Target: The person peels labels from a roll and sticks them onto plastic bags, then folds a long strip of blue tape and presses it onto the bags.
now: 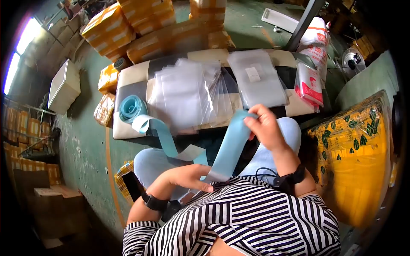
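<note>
A light blue ribbon (228,147) stretches between my two hands above my lap. My right hand (267,128) pinches its upper end between thumb and fingers. Lower down, my left hand (190,176) holds the ribbon near its fingertips; the thumb sticks out and some fingers are partly hidden. From there the strip runs in loose twists leftward to a coiled ribbon roll (132,108) on the left end of the padded bench. Clear plastic bags (181,94) lie fanned out beyond my hands. A neat stack of clear bags (258,87) with a small white label lies to their right.
The black-and-cream bench (128,81) stands before my knees. A red and white packet (309,83) lies at its right end. Taped cartons (147,17) are piled behind. A yellow wrapped package (352,166) stands on the right, a white foam box (64,86) on the left.
</note>
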`<state>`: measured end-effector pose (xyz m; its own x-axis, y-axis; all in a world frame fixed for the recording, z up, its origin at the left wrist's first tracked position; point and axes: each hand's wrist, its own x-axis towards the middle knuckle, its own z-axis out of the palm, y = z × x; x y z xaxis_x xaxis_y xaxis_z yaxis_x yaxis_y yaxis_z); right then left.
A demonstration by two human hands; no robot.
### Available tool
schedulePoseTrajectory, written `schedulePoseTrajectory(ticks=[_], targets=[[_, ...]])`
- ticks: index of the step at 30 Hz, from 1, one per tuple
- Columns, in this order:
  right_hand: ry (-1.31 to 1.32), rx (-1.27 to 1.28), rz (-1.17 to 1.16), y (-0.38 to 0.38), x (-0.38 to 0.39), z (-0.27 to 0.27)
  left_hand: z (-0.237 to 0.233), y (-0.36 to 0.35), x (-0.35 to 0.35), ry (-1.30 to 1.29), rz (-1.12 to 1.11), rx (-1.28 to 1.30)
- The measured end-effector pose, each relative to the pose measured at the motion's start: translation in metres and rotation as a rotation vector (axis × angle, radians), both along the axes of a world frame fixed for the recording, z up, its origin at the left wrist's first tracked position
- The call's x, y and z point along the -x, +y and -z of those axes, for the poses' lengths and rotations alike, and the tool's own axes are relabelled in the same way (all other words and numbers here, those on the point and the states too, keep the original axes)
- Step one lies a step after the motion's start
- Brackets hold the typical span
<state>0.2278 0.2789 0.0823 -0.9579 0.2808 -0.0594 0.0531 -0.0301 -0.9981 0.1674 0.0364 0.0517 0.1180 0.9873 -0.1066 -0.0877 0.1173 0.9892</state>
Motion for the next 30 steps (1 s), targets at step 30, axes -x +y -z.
schedulePoseTrajectory(ticks=[30], targets=[[-0.127,0.233,-0.377,0.018,0.084,0.117,0.040,0.044,0.135,0.149,-1.326,0.195]])
